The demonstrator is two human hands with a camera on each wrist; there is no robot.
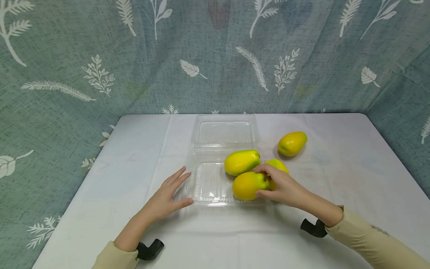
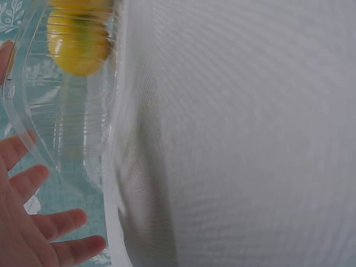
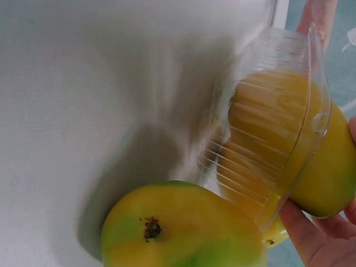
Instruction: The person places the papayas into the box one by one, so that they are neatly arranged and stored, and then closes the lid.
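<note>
My right hand [image 1: 282,185] grips a yellow mango [image 1: 246,186] with its green end toward the palm, over the front right of a clear plastic clamshell box [image 1: 205,183]. In the right wrist view this mango [image 3: 328,172] stands partly above the box wall, fingers around it. Another mango [image 1: 241,163] lies in the box just behind it. A mango [image 1: 277,164] beside the box's right side is partly hidden by my right hand. At the box's left rim my left hand [image 1: 164,198] has its fingers spread, thumb by the front left corner; the left wrist view shows its fingers [image 2: 61,222] extended.
The box's lid [image 1: 225,132] lies folded back toward the rear table edge. To the right rear, a single mango [image 1: 292,144] sits on the white tablecloth [image 1: 342,168]. A patterned green curtain [image 1: 215,74] hangs behind the table.
</note>
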